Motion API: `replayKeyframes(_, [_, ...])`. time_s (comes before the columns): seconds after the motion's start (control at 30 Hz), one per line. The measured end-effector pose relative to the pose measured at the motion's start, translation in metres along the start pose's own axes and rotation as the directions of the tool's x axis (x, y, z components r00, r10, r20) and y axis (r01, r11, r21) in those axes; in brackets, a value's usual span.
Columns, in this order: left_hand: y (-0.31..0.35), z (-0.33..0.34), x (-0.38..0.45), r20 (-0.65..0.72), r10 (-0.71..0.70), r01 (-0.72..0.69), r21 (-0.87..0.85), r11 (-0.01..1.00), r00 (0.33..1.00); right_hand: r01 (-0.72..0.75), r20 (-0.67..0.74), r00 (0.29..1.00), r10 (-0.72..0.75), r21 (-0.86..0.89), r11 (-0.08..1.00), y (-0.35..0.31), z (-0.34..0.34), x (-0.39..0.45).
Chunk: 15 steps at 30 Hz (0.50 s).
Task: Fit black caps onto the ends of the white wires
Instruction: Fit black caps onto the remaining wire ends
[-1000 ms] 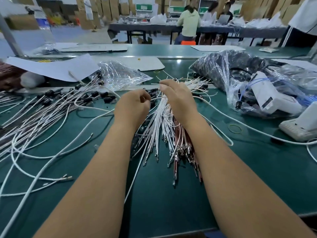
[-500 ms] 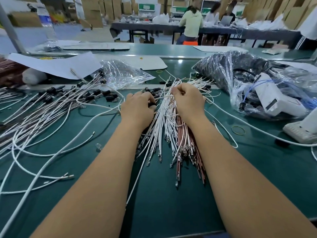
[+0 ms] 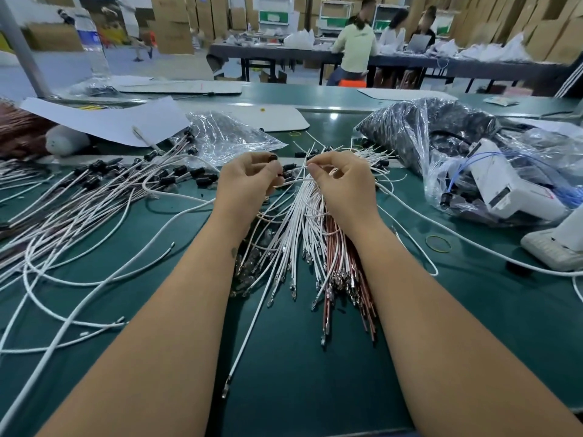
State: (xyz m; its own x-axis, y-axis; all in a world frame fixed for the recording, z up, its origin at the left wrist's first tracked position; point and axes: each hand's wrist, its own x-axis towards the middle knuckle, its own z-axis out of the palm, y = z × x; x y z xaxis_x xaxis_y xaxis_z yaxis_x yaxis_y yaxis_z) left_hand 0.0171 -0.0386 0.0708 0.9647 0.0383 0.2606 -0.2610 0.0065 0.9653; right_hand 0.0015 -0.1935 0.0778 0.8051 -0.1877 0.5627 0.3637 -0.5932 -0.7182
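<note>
1. Two hands are working above the wire bundle (image 3: 299, 222) on the green table (image 3: 473, 310).
2. Left hand (image 3: 249, 181) is pinching one black cap (image 3: 285, 175).
3. Right hand (image 3: 344, 187) is pinching one white wire (image 3: 295, 182) beside that cap.

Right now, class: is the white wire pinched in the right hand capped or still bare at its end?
Cannot tell. The right hand pinches the white wire, whose end meets the left hand beside a black cap; fingers hide the joint.

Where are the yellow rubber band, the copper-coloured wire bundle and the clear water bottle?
yellow rubber band (image 3: 438, 244): head view, on its loop's right edge.
copper-coloured wire bundle (image 3: 336, 234): head view, mid-length of strands.
clear water bottle (image 3: 91, 42): head view, on its label.
</note>
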Motion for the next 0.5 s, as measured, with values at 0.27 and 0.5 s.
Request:
replayKeyframes(0.27, [-0.0003, 0.0083, -0.0024, 0.038, 0.057, -0.063, 0.208, 0.976, 0.998, 0.120, 0.049, 0.992, -0.118, -0.041, 0.992, 0.0002, 0.0035, -0.0033])
replayKeyframes(0.5, [-0.0016, 0.0013, -0.0004, -0.044, 0.113, -0.099, 0.241, 0.965, 0.993, 0.132, 0.091, 0.989, -0.119, -0.145, 0.981, 0.0017, 0.0052, -0.0019])
